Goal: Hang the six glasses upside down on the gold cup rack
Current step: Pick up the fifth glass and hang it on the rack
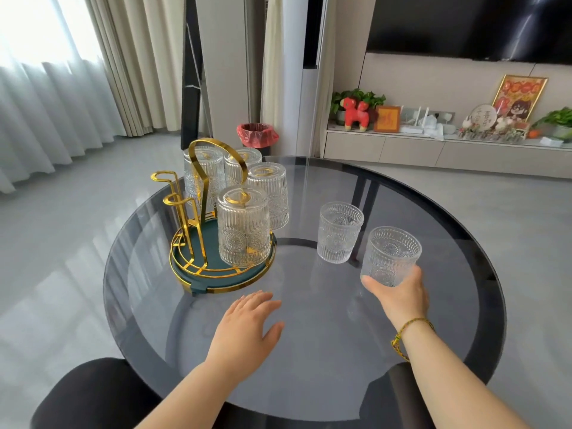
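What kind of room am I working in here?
Most likely a home living room: a wall-mounted TV above a low media cabinet with plants and trinkets, floor-length curtains, and a round glass table.

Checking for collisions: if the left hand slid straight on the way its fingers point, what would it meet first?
Probably the near rim of the gold cup rack, ahead of the left hand; depth is uncertain.

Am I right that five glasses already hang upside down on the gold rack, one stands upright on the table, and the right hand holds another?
Not quite: the head view shows four glasses hanging upside down on the gold rack, not five. Two pegs are still bare. The rest holds: one upright glass stands on the glass table, and the right hand holds another glass.
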The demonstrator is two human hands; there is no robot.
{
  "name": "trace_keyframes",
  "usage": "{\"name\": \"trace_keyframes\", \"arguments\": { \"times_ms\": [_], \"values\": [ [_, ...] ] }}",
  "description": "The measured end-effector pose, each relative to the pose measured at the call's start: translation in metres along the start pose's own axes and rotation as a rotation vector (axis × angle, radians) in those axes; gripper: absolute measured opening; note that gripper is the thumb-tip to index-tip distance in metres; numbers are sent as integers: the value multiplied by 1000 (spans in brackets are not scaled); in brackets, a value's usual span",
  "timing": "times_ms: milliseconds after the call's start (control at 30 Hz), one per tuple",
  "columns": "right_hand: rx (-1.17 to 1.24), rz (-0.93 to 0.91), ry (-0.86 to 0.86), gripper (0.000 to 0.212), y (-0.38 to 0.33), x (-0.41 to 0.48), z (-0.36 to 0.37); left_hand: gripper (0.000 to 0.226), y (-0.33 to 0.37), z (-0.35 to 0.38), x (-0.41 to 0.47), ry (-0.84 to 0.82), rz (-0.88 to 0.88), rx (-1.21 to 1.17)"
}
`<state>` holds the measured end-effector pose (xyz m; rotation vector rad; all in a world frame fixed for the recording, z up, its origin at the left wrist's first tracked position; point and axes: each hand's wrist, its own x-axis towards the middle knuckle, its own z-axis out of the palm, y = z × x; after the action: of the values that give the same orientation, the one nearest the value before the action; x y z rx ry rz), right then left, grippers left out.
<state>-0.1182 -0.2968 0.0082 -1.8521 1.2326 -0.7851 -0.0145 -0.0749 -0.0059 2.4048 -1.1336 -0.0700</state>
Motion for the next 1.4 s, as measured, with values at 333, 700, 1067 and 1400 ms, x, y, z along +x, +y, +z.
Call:
{"name": "trace_keyframes", "arguments": {
  "times_ms": [333,700,1067,1400],
  "values": [
    [277,-221,-110,61,-41,-10,-13,29,-27,-35,-13,467,-60,-159],
    [112,-682,-259,61,-185,-17,-39,55,-104,-59,3,247,-273,26],
    [-267,-998,-480,73,-309,-54,35,50,-112,-58,4,246,-191,71],
    [-591,-1091,-637,81,-356,-59,88,49,-115,-56,5,263,-192,46]
  ]
}}
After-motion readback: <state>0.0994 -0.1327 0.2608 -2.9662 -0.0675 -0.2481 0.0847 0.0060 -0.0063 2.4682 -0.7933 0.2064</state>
